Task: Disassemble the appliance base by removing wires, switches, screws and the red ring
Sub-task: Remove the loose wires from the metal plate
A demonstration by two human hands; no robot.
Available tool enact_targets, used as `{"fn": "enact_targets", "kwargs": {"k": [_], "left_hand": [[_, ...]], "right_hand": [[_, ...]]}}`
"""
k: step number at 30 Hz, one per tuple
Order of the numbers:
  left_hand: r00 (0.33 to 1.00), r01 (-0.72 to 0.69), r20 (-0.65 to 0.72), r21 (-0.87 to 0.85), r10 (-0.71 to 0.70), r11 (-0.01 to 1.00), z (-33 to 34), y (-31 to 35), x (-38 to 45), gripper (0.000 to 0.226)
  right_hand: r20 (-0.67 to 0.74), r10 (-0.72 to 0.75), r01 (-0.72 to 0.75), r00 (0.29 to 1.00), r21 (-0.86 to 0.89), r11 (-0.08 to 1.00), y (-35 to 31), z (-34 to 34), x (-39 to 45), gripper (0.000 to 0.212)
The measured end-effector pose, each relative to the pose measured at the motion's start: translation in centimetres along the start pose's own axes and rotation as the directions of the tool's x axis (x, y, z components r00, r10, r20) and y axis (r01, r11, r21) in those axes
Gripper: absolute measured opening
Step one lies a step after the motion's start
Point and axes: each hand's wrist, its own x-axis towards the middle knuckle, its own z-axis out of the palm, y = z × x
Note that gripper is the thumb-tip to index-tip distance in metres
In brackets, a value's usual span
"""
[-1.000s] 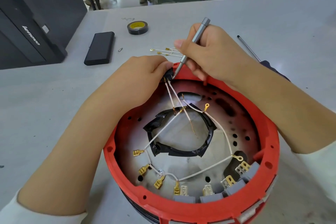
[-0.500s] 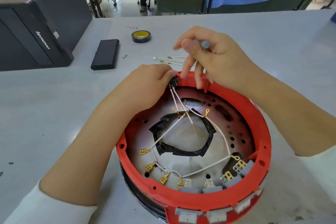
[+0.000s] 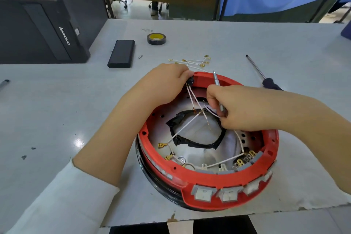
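Red ring point(image 3: 218, 179) w/ hands point(image 3: 167, 81) inside

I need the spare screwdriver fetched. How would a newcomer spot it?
Start at the red ring on the grey table, then look beyond its far right side. The long screwdriver lies there alone: thin metal shaft, dark handle, untouched by either hand.

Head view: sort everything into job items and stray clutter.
Job:
red plastic ring
white wires with brass terminals
small black switch
slim silver screwdriver
left hand
right hand

Lying about:
black tape roll
flat black rectangular case
black computer tower
long black-handled screwdriver
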Motion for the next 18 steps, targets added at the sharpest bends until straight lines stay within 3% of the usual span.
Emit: {"fn": "enact_targets", "kwargs": {"k": [8,14,18], "left_hand": [[1.000,0.008,0.004,-0.005,-0.008,1.000,-0.1,-0.1,0.0,0.033],[1.000,0.001,-0.003,-0.014,-0.001,1.000,0.0,0.0,-0.1,0.036],[1.000,-0.001,0.002,-0.015,0.001,1.000,0.0,-0.1,0.0,0.036]], "right_hand": [[-0.248,0.030,0.022,0.968,0.203,0.979,0.3,-0.1,-1.2,0.030],[-0.144,0.031,-0.016,0.989,0.102,0.995,-0.6,1.4,-0.4,0.038],[-0.262,0.070,-0.055,0.962,0.065,0.996,-0.6,0.8,-0.8,0.025]]}}
